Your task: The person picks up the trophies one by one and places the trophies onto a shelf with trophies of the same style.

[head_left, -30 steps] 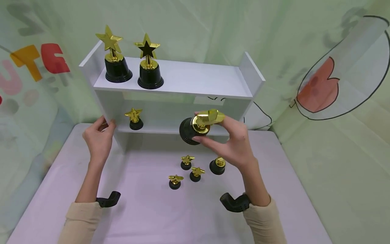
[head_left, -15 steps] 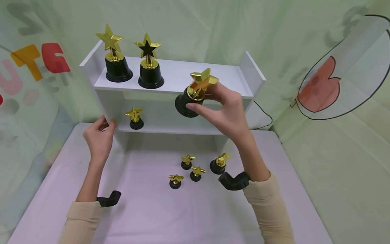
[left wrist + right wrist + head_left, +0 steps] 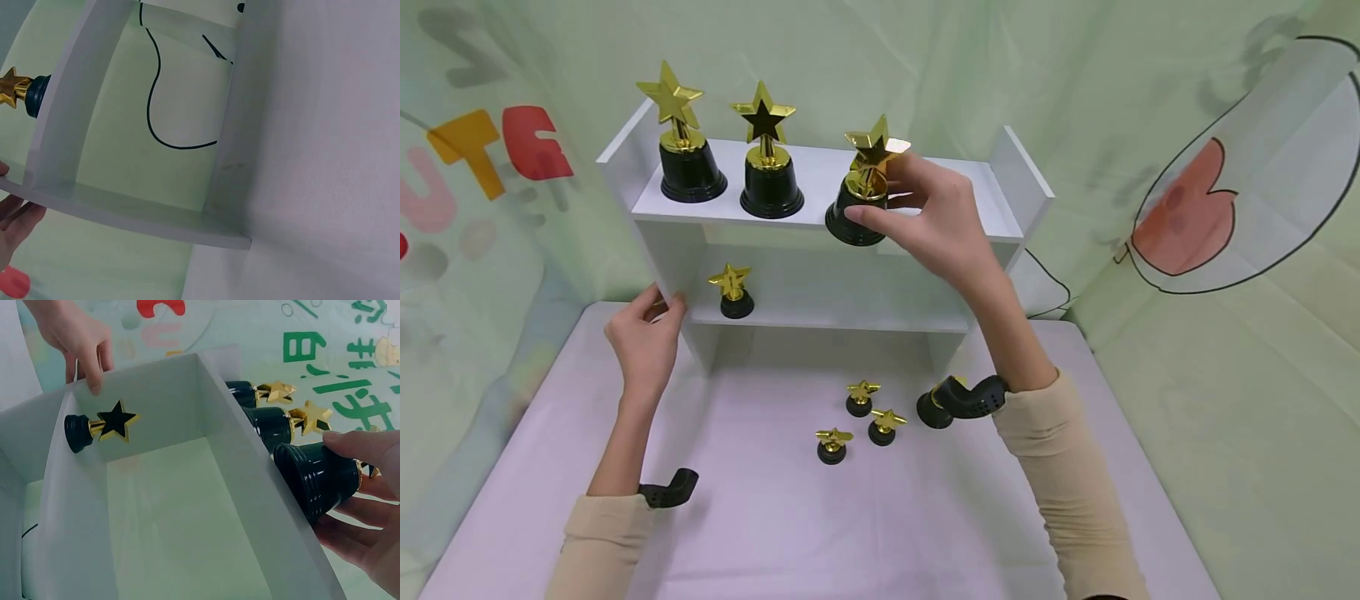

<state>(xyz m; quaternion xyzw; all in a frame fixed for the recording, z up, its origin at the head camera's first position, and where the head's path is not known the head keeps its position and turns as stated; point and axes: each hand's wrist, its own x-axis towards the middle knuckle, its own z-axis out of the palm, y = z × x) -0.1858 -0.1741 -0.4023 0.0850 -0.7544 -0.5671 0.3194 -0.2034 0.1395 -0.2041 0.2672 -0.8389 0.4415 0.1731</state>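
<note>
My right hand (image 3: 928,212) grips a star trophy (image 3: 857,218) with a black base and gold star, at the front edge of the white shelf unit's (image 3: 827,323) top board. In the right wrist view, thumb and fingers wrap that trophy's black base (image 3: 325,478), its bottom right at the board's edge. Left of it, two similar trophies (image 3: 771,187) stand upright on the top board. My left hand (image 3: 646,337) pinches the unit's left side panel. A small star trophy (image 3: 736,302) stands on the middle board, near the left hand.
Three small star trophies (image 3: 882,431) stand on the lilac-covered table (image 3: 760,517) before the unit. A larger trophy (image 3: 931,412) beside them is partly hidden by the right wrist's black camera (image 3: 973,398). Pale green curtain (image 3: 880,75) hangs behind.
My right hand has lifted the trophy from in front of the middle board up to the top board, slightly leftward, and tipped it more upright. The left hand stays on the side panel.
</note>
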